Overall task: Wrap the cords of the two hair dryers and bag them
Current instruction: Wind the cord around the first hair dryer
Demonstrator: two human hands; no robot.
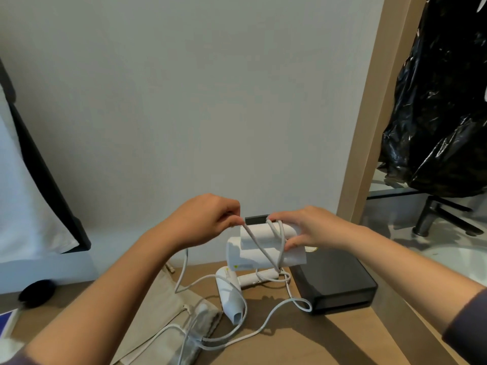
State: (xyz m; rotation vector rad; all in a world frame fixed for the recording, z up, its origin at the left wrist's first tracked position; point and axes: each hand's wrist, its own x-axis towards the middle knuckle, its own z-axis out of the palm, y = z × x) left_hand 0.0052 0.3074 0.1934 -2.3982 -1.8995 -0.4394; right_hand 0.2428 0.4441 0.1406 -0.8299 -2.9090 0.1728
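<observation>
My right hand [303,229] grips a folded white hair dryer [253,250] above the wooden table, with a few turns of its white cord [276,238] around the body. My left hand [210,219] pinches that cord just left of the dryer and holds it taut. A second white hair dryer [232,293] lies on the table below, its loose cord [266,320] trailing in loops across the wood. Beige cloth drawstring bags [168,309] lie flat at the lower left, partly under my left forearm.
A black box [334,283] sits on the table right of the dryers. A round black object [37,292] lies at the far left. A wooden post [369,127] stands at the right, with a black plastic bag [442,101] and a dark faucet [434,214] beyond it.
</observation>
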